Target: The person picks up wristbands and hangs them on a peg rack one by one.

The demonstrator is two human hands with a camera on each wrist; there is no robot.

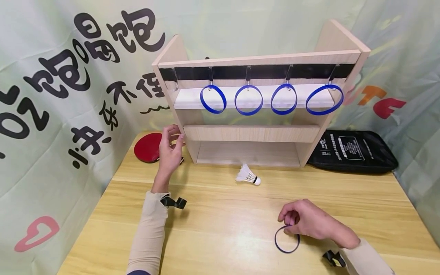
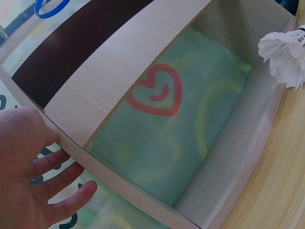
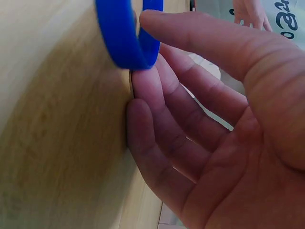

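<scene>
My right hand (image 1: 307, 221) pinches a blue wristband (image 1: 287, 252) between thumb and fingers, low over the table. In the right wrist view the thumb lies inside this blue band (image 3: 126, 45). My left hand (image 1: 170, 151) is at the left side panel of a wooden shelf (image 1: 251, 133), its fingers spread and loosely bent. In the left wrist view, the left hand (image 2: 38, 171) has its fingers at the shelf's edge; whether they press on it, I cannot tell. Several more blue wristbands (image 1: 249, 113) hang from hooks along the shelf's black strip (image 1: 268, 72).
A white shuttlecock (image 1: 246, 175) lies on the wooden table (image 1: 220, 221) before the shelf. A red table tennis bat (image 1: 147, 148) lies behind the left hand. To the shelf's right is a black case (image 1: 354, 151). Printed cloth (image 1: 86, 114) stands behind.
</scene>
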